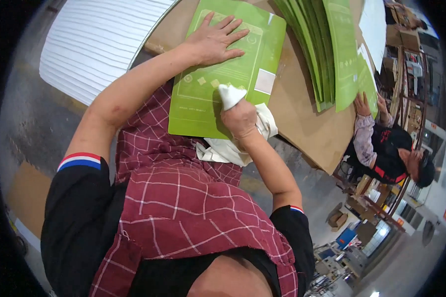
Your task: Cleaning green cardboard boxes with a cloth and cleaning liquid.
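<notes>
A flat green printed sheet [203, 116] with gold patterns and a pale rectangle near its right edge lies in front of me on the brown table. My left hand [215, 42] rests flat on its upper part, fingers spread. Lower on the same sheet, my right hand [240, 119] is closed around a white cloth [231, 95]. One end of the cloth pokes out above the fist against the sheet; the rest hangs below the wrist past the sheet's near edge.
A fanned stack of green sheets [314, 54] lies on the brown tabletop [302, 116] to the right. White sheets [101, 37] are piled at the far left. At the table's right side a co-worker [386, 143] has hands on a green sheet. Shelving [413, 94] stands behind.
</notes>
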Action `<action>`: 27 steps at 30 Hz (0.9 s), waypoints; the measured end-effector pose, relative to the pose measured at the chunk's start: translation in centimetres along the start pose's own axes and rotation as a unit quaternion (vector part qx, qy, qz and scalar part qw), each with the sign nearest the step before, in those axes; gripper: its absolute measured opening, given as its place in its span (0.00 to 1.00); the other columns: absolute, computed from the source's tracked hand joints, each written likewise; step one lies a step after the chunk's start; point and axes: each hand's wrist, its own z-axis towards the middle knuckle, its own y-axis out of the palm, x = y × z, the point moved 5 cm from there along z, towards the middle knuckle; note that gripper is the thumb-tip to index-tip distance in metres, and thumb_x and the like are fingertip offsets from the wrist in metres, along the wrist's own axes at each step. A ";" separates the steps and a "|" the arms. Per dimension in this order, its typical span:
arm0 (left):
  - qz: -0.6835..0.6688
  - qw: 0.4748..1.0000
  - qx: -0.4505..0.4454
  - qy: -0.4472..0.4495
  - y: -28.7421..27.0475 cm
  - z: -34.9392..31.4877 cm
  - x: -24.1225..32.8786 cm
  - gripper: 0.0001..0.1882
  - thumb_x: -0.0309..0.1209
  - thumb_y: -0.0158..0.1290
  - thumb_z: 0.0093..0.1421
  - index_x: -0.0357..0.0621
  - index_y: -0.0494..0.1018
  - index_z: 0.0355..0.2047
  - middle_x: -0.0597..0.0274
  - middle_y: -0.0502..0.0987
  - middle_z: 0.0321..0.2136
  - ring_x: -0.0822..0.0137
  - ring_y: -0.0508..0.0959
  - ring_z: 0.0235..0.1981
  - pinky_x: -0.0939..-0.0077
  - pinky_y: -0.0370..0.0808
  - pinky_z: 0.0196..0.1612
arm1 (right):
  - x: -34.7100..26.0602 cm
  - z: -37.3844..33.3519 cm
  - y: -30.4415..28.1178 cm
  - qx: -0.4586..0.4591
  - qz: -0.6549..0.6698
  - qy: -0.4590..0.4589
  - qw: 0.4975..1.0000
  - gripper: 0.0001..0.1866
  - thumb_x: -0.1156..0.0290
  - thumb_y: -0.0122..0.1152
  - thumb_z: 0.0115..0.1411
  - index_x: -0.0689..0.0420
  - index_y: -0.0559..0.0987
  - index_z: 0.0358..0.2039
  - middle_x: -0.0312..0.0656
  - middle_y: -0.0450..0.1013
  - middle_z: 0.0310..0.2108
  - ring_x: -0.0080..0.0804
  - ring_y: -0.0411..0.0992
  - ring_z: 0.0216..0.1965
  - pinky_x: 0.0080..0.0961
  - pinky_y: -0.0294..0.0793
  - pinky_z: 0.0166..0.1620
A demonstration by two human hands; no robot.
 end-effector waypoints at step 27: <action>-0.072 0.997 0.028 0.008 -0.9 -0.4 0.9 0.32 0.56 0.32 0.57 0.54 0.53 0.57 0.60 0.52 0.58 0.63 0.49 0.61 0.54 0.40 0.60 | 10.9 7.0 -2.2 0.016 -0.262 0.144 0.954 0.15 0.59 0.49 0.55 0.60 0.74 0.28 0.44 0.67 0.34 0.42 0.64 0.38 0.39 0.63 0.39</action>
